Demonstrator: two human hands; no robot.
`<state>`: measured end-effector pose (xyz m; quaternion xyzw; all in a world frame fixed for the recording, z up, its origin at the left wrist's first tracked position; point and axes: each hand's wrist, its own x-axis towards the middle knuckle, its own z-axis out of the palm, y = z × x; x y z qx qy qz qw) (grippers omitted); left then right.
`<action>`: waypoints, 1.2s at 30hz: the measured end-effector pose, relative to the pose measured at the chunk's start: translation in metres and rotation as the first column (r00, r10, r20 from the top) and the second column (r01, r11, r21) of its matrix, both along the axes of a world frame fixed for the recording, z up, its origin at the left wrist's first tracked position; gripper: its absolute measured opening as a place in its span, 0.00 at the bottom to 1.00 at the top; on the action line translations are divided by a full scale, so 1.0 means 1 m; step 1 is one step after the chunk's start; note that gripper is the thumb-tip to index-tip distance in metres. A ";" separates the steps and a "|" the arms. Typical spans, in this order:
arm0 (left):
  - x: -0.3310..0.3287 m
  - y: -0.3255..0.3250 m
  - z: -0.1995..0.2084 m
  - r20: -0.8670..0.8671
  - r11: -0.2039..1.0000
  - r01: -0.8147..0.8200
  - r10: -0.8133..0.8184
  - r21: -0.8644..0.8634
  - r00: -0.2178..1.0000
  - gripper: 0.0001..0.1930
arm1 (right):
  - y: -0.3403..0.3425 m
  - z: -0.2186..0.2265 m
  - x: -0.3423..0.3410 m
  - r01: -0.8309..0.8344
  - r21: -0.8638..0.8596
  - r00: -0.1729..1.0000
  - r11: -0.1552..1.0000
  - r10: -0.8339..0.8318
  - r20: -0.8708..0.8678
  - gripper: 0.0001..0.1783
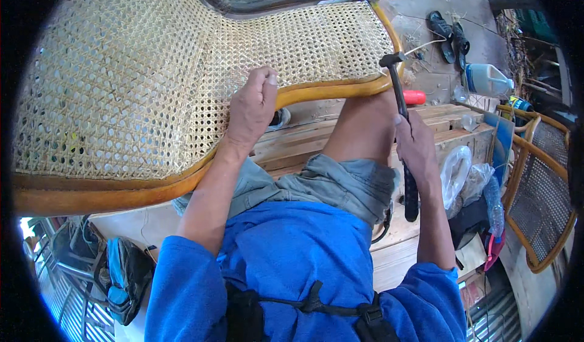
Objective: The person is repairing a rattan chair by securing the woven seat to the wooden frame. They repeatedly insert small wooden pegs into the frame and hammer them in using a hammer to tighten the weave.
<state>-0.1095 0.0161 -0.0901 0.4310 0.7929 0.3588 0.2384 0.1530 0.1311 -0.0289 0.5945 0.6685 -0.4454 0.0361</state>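
A chair with a woven cane seat and back (pixel 304 44) lies across my lap, edged by a yellow-brown rattan frame (pixel 331 92). My left hand (pixel 252 108) is closed over the bend in that frame, its thumb pressed to the curled fingers. What those fingers hold, if anything, is hidden. In my right hand (pixel 417 144) is a hammer (pixel 399 89), gripped around its dark handle. The hammer's head is raised beside the right end of the frame, near my knee. A thin pale cane strand (pixel 426 45) sticks out beyond the hammer head.
A wooden bench (pixel 450 120) runs under my legs. Right of it stand a whitish plastic jug (pixel 486 80), clear plastic bags (pixel 457 174) and another rattan-framed cane piece (pixel 540 184). Black sandals (pixel 449 38) lie on the floor. A blue-black backpack (pixel 125 275) sits at lower left.
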 end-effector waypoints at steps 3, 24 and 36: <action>-0.006 -0.006 -0.012 -0.120 0.994 0.108 -0.106 0.009 0.987 0.08 | -0.019 -0.007 -0.004 -0.085 -0.015 0.995 0.996 0.084 -0.049 0.17; -0.025 -0.020 -0.018 -0.204 0.974 0.218 -0.202 0.060 0.958 0.13 | -0.049 -0.024 0.000 -0.141 0.227 0.975 0.964 0.175 -0.136 0.13; -0.025 -0.021 -0.022 -0.150 0.996 0.076 -0.069 0.044 0.986 0.11 | -0.053 -0.026 -0.008 -0.173 0.226 0.979 0.959 0.192 -0.068 0.14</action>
